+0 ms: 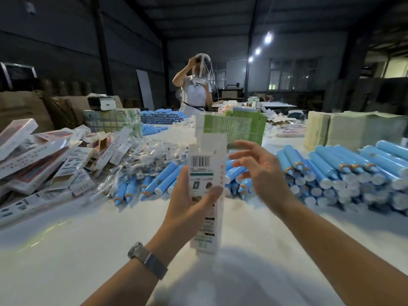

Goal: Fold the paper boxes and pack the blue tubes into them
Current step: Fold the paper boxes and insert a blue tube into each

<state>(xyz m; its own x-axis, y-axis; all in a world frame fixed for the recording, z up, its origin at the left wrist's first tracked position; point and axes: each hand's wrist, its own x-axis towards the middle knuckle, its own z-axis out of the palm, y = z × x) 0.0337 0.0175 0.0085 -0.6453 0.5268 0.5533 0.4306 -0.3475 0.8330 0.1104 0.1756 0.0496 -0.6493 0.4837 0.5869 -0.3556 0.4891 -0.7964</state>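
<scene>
The left hand (189, 208) is gripping a tall white paper box (206, 195) upright above the table, thumb across its printed face and fingers behind. The box's top flaps are standing open. Its face is showing a barcode (200, 161), a green band and small dark pictograms; the lettering is too small and blurred to read, and no brand can be made out. The right hand (262, 173) is hovering just beside the box's right edge, fingers spread and relaxed, holding nothing.

Blue tubes (344, 171) are lying stacked in a large pile to the right, their white ends facing the camera, and a second batch of loose tubes (152, 184) is lying behind the box, partly hidden by it and by the hands. To the left, a heap of printed cartons (39, 155) is lying in disorder, next to clear plastic packets (136, 164). Farther back, a green bundle (238, 127) of flat cartons and a pale stack of sheets (353, 129) are standing on the table. A metal wristwatch (146, 259) is sitting on the left wrist.

The white table (77, 250) is filling the foreground. A second person (196, 93) in white is standing at the far side, hands raised to headgear. The room is a dim warehouse with dark walls, roof beams and ceiling lamps (268, 38).
</scene>
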